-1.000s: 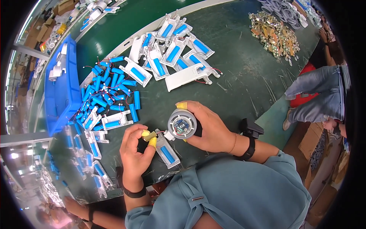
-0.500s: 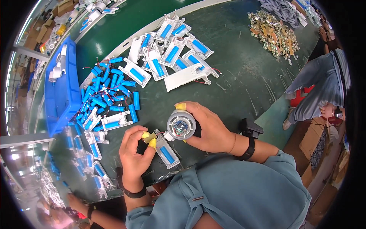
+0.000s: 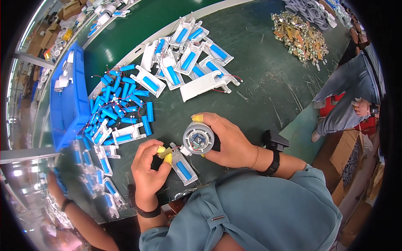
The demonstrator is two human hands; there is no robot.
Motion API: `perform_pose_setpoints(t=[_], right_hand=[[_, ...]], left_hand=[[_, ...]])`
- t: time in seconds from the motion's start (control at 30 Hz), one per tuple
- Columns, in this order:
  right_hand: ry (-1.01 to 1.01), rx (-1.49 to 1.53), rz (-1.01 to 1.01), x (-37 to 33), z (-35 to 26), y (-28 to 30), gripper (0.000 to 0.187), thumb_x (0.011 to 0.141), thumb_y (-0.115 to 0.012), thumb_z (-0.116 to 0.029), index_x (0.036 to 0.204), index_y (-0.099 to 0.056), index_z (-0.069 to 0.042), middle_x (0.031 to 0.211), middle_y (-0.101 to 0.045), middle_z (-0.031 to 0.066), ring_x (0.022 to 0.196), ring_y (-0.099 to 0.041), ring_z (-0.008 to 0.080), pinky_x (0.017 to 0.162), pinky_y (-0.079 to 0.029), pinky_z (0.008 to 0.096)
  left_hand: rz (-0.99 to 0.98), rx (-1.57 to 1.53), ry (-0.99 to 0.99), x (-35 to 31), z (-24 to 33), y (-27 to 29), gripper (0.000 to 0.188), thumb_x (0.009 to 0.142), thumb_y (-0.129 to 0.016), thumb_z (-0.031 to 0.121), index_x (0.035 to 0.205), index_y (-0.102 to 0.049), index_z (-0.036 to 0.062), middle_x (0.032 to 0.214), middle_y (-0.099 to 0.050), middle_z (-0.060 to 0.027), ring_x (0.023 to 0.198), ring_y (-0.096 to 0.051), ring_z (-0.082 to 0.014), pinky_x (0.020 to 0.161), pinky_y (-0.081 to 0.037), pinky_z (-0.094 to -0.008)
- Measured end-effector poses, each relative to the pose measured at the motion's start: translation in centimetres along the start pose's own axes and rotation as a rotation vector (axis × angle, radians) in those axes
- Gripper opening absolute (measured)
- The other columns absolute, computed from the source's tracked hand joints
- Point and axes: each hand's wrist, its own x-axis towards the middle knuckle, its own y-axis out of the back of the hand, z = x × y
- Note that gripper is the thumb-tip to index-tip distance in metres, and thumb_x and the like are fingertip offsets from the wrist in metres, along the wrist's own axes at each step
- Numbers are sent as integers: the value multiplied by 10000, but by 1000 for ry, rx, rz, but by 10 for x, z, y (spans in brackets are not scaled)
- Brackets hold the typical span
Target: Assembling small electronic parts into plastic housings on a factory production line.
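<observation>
The left hand pinches a flat tan piece, seemingly already wired to the uncovered round grey plastic housing the right hand clasps.

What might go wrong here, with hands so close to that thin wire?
The red wire between the tan piece in the left hand and the round part might strain if they're pulled apart.

A circuit board shows in the round part's face; a bump could damage it.

Blue cells lie heaped together, so lifting one might drag others.
</observation>
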Motion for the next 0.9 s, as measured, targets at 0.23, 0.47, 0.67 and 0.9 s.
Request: perform_pose_setpoints(t=[0.23, 0.47, 0.67, 0.9], right_hand=[[0, 12, 2, -1, 0, 0, 695, 675, -734, -13, 1300, -435, -60, 1267, -534, 158, 1104, -563, 360, 930, -463, 393], [13, -3, 9, -1, 2, 0, 700, 676, -736, -24, 1304, -430, -65, 1271, -529, 157, 1102, -563, 360, 926, -464, 395], [6, -4, -1, -2, 1, 0, 701, 675, -735, -28, 1304, -429, -66, 1266, -531, 157, 1097, -564, 361, 924, -464, 399], [11, -13, 17, -2, 1, -1, 684, 676, -739, -38, 1292, -440, -64, 1258, -538, 154, 1100, -564, 359, 925, -465, 400]], left_hand=[[23, -27, -26, 2, -3, -2, 327, 677, -686, -77, 987, -601, -15, 1041, -617, -136, 822, -618, -209, 730, -512, -291], [10, -13, -18, 2, -2, -1, 332, 670, -691, -78, 984, -602, -15, 1038, -620, -128, 828, -621, -207, 735, -514, -293], [-16, -15, -11, 0, -2, 0, 358, 665, -618, -98, 1002, -577, 13, 1029, -618, -119, 867, -609, -213, 773, -493, -296], [2, -56, -18, -1, -6, -2, 356, 678, -656, -101, 1006, -579, 17, 983, -626, -110, 882, -605, -225, 800, -483, -305]])
